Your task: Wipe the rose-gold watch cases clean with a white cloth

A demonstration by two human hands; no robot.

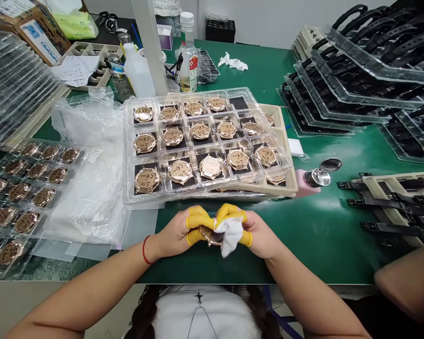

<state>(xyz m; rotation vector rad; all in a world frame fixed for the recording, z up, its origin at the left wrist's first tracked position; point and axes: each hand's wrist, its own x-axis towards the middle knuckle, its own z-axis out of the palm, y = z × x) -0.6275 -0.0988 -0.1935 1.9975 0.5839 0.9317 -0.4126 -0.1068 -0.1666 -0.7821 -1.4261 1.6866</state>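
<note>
In the middle of the head view, just above the table's front edge, my left hand [182, 230] grips a rose-gold watch case [211, 236]. Yellow finger cots cover the fingertips of both hands. My right hand [256, 230] is closed on a white cloth [230, 235], which lies against the watch case and hangs below the fingers. Beyond my hands stands a clear compartment tray [129, 188], stacked on others, with several rose-gold watch cases [180, 171] lying back side up on black pads. One far-right compartment holds only its black pad [238, 102].
At left lie another tray of watch cases [19, 191] and crumpled plastic film [88, 207]. A pink pump bottle [308, 181] stands right of the trays. Stacked trays of black straps [367, 70] rise at right. Another person's arm [410, 278] rests at the lower right edge.
</note>
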